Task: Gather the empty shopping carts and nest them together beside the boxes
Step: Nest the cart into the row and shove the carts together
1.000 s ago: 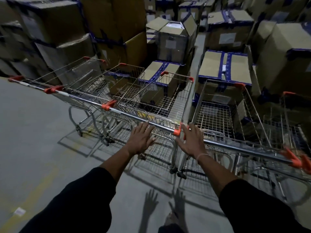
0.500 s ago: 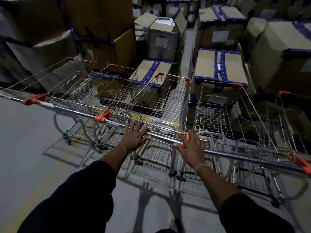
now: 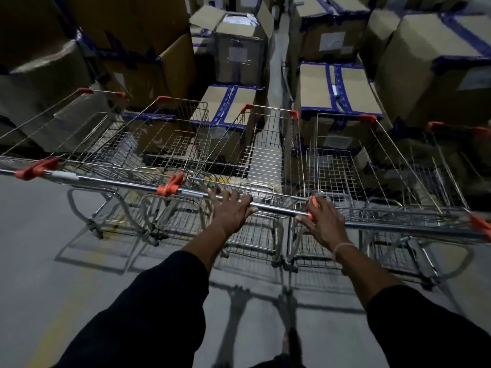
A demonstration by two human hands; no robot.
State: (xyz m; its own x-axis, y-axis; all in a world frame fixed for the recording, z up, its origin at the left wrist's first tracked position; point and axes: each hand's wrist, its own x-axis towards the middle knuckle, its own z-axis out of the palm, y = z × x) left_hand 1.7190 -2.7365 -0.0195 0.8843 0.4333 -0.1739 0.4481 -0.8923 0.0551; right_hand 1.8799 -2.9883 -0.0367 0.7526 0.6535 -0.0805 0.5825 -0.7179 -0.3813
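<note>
The boxes (image 3: 342, 86) fill the whole far side of the scene, brown cartons with blue tape stacked in rows, with a narrow aisle between them. One box (image 3: 239, 41) at the far centre has its flaps open.

Nearer to you, a row of wire shopping carts (image 3: 164, 144) stands side by side on the grey floor (image 3: 39, 248), their far ends touching or just beside the boxes. The baskets look empty. The carts are side by side here, not pushed one into another, as far as can be seen.

The middle cart (image 3: 265, 155) is directly in front of you, between your two arms. Its metal handle bar (image 3: 276, 208) runs from left to right across the near side, with orange end caps. The cart at its right (image 3: 358, 168) stands just beside it.

Your left hand (image 3: 229, 211) lies on top of this bar, left of its middle, with the fingers bent over the bar and holding it. Your right hand (image 3: 322, 221) grips the right end of the bar, where the orange cap (image 3: 313, 201) shows between your fingers. The basket of the cart is beyond both hands, on the far side.

Both sleeves are black, and a thin band (image 3: 342, 247) is around your right wrist.
</note>
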